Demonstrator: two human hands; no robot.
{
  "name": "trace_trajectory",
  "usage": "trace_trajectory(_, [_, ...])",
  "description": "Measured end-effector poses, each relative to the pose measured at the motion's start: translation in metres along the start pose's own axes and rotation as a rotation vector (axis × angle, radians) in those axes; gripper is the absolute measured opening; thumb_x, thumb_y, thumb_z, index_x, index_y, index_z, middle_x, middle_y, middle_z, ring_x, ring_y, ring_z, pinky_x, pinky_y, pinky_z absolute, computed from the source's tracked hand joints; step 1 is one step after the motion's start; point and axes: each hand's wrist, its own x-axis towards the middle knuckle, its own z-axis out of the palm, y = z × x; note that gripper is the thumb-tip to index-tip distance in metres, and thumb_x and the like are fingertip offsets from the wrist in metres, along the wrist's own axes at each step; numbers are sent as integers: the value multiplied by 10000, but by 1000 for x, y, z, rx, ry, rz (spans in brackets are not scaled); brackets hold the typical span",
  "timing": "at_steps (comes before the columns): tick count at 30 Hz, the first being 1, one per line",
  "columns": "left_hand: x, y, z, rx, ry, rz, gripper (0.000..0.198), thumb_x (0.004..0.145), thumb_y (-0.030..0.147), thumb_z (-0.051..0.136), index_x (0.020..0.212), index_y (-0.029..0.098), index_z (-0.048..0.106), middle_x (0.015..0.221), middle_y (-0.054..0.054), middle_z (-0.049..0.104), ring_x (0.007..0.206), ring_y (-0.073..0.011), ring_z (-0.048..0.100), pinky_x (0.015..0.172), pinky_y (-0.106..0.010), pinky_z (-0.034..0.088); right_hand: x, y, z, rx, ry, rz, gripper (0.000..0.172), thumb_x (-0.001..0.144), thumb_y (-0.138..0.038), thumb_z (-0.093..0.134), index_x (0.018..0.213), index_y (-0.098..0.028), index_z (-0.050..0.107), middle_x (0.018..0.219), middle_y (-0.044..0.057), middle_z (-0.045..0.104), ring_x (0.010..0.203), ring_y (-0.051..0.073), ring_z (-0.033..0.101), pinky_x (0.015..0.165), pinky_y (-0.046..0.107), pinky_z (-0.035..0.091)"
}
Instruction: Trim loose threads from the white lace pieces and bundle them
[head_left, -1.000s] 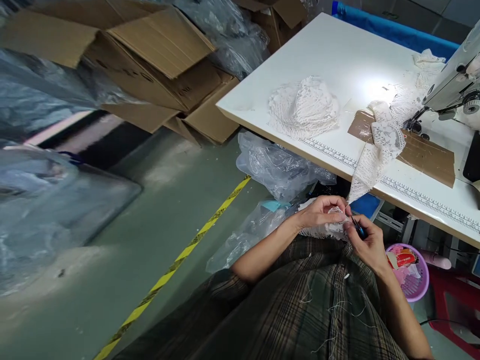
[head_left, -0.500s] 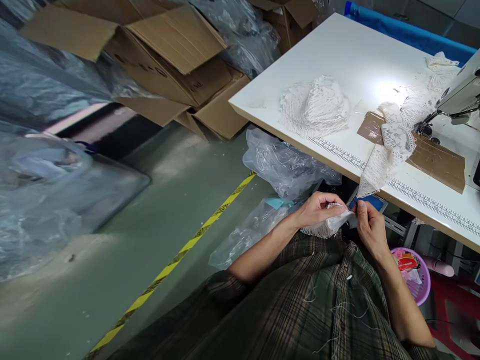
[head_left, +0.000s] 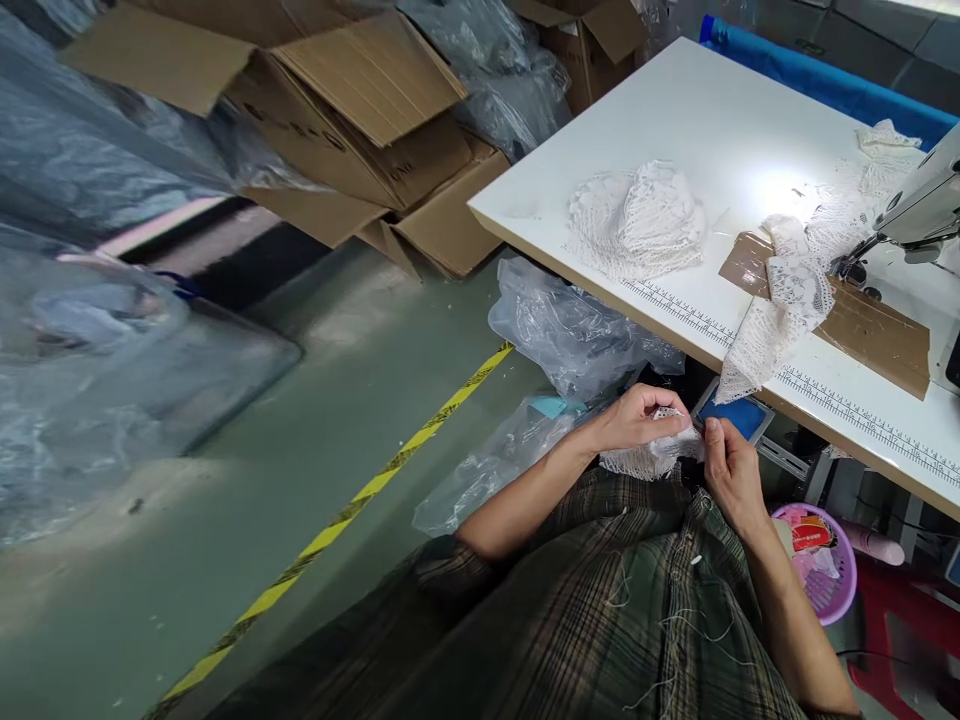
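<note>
My left hand [head_left: 636, 418] is closed around a bunched piece of white lace [head_left: 651, 456] over my lap. My right hand [head_left: 729, 470] is closed in a pinch at the lace's right end, fingertips touching the left hand's; what it holds is hidden. A long lace strip [head_left: 772, 320] hangs over the front edge of the white table [head_left: 697, 110], ending just above my hands. A heap of white lace [head_left: 637, 218] lies on the table. The strip runs back under the sewing machine [head_left: 919, 210] at the right.
Brown cardboard [head_left: 862, 320] is taped flat on the table by the machine. Clear plastic bags [head_left: 570, 330] lie under the table. Open cardboard boxes [head_left: 360, 130] stand at the back left. A yellow tape line [head_left: 360, 500] crosses the green floor. A purple basket [head_left: 817, 560] sits at lower right.
My right hand rose from lower right, where a small blue-handled tool showed in it, to meet the left hand at the lace. The view shifted slightly left.
</note>
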Motion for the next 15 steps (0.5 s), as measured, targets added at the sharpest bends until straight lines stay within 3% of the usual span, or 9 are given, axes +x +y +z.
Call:
trace_trajectory(5, [23,3,7,-212,38,-33,626,704,662,715,1003,113,688,775,-19,640,690,-104,533,649,-225,390,-15,7,-6,176,32,5,528,975,-601,336,828,-194,639,635,-16,525,598,145,481,565,267,372])
trace_trajectory(9, [41,12,20,-205,55,6,643,644,712,727,815,93,697,652,4,572,625,-91,469,585,-223,324,-16,12,-11,266,252,-1,471,919,-608,455,877,-187,661,661,-17,539,590,138,478,553,265,383])
trace_trajectory(12, [33,6,30,-272,-30,-35,591,680,689,711,698,99,675,587,10,525,545,-71,404,524,-225,265,-11,14,-13,243,489,39,431,862,-601,547,846,-180,639,629,-37,507,572,125,459,549,256,377])
trace_trajectory(15, [10,-18,39,-522,-172,-207,594,591,694,757,611,121,602,535,21,485,475,-59,378,478,-219,251,-9,14,-9,235,564,100,441,860,-598,539,803,-170,630,560,-55,459,512,113,418,514,252,348])
